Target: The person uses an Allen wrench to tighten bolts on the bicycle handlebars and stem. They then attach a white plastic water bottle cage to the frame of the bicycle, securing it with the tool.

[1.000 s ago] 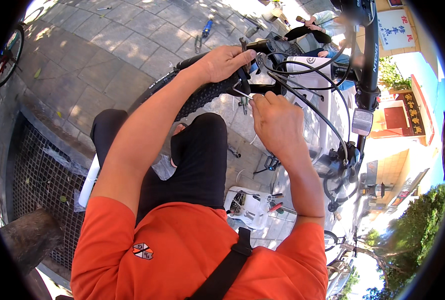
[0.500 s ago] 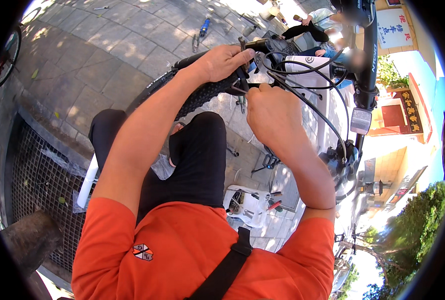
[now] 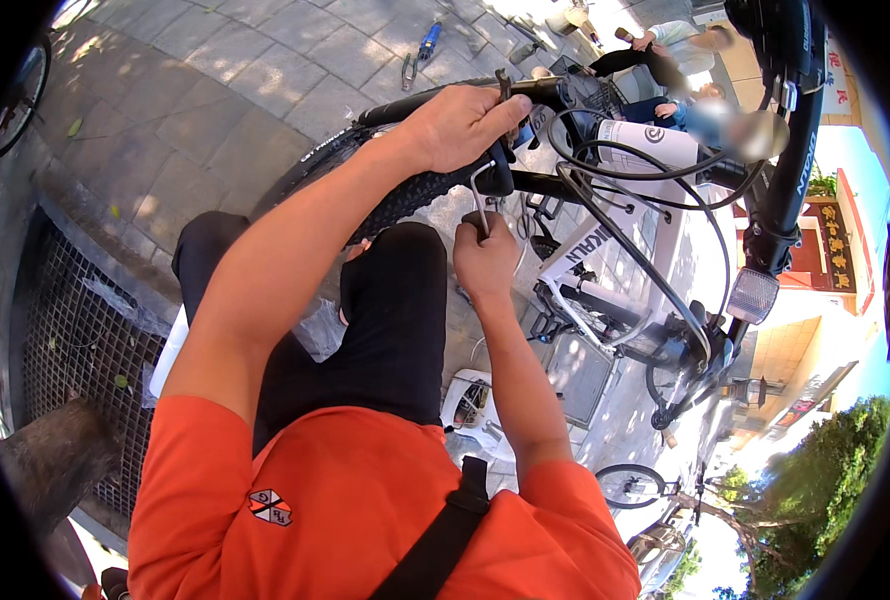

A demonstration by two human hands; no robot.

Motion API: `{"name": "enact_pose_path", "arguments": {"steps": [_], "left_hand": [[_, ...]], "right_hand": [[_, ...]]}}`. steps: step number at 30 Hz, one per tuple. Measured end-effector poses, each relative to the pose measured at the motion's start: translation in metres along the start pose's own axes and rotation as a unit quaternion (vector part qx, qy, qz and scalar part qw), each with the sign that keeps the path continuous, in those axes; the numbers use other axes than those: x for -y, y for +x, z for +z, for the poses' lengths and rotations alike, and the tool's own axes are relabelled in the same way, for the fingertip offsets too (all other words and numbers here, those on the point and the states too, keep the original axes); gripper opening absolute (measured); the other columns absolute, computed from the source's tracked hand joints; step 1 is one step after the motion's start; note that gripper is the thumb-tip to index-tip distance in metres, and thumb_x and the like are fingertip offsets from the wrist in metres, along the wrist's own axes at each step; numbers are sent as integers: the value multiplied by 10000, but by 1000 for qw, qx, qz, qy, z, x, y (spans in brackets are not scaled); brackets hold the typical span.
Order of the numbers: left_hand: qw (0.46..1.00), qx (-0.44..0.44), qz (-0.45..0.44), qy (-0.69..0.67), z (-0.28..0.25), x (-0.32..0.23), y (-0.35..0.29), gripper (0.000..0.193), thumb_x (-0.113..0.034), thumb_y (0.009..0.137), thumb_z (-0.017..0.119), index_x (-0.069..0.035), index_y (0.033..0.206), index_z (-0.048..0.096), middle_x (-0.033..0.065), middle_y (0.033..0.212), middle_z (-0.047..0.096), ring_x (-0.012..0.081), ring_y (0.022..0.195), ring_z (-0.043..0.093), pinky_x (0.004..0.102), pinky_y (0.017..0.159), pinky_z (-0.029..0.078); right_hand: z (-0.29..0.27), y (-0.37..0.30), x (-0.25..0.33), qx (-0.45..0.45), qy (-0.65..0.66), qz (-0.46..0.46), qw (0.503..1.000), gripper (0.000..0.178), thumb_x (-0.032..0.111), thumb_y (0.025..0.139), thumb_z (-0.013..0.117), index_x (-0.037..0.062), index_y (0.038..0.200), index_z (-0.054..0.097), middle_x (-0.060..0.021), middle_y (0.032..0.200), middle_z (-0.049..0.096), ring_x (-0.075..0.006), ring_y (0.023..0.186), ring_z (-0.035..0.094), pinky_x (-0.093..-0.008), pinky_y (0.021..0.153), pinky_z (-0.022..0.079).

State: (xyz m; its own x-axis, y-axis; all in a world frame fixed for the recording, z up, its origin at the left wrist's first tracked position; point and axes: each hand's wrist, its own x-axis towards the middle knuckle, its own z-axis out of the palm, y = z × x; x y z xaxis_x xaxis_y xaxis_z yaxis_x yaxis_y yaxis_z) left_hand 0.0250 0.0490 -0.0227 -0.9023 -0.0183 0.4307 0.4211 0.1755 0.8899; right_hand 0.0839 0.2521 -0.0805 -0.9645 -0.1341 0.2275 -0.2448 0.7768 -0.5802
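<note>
Head view: where is the left hand (image 3: pixel 470 128)?

Upper middle of the frame, above the knobbly black tyre (image 3: pixel 405 196). Its thumb lies against a dark part (image 3: pixel 508 100) of the bike. The fingers are mostly hidden, so I cannot tell whether they grip it.

And the right hand (image 3: pixel 487 258)?

Just right of centre, lower than the left, its fingers closed around a bent metal rod (image 3: pixel 481 195). The rod rises from the fist, and its short bent end is at the dark fork beside the tyre; I cannot tell whether it is seated in anything.

What about the rest of the bike?

The white frame (image 3: pixel 655 148) fills the upper right, with black cables looping across it. A clear reflector (image 3: pixel 753 296) hangs at the right.

Anything on the ground?

Pliers (image 3: pixel 409 72) and a blue tool (image 3: pixel 429 42) lie near each other at the upper middle.
</note>
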Motion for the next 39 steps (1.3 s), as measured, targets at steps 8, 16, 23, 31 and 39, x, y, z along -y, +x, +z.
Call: {"name": "enact_pose_path", "arguments": {"steps": [8,16,23,31,39], "left_hand": [[1000,-3,-18,3,12,3,1,628,-532,1101,455,7,938,734,174,784,675,292,764,640,386,788,524],[996,29,-81,-25,-3,-14,-1,693,-652,1058,496,2,983,712,38,777,641,120,761,571,297,705,481],[999,17,-28,-23,0,-2,-1,690,-624,1075,480,-2,954,752,40,778,644,142,771,577,304,761,499],[999,25,-44,-7,-3,-4,-1,663,-610,1079,480,-3,975,727,60,738,596,163,730,543,350,697,479],[999,29,-31,-16,-3,-4,0,596,-545,1096,477,-12,951,703,134,778,664,232,743,600,371,758,515]], "right_hand": [[139,57,-46,-44,277,-171,945,242,48,946,573,-46,1156,647,-241,985,694,-294,918,681,-413,809,520],[84,29,-38,39,209,-114,971,234,47,997,526,-5,1203,624,-228,856,661,-358,747,659,-445,703,517],[-30,-4,1,157,199,-34,967,286,248,999,703,33,1183,666,-125,766,614,-156,628,516,-328,616,460],[-124,-7,67,31,-170,-312,934,164,206,989,706,56,1033,754,-106,828,677,-293,675,667,-398,595,516],[-136,14,99,24,-299,-398,867,126,184,948,732,77,1011,750,-67,774,616,-272,666,657,-389,583,519]]}}
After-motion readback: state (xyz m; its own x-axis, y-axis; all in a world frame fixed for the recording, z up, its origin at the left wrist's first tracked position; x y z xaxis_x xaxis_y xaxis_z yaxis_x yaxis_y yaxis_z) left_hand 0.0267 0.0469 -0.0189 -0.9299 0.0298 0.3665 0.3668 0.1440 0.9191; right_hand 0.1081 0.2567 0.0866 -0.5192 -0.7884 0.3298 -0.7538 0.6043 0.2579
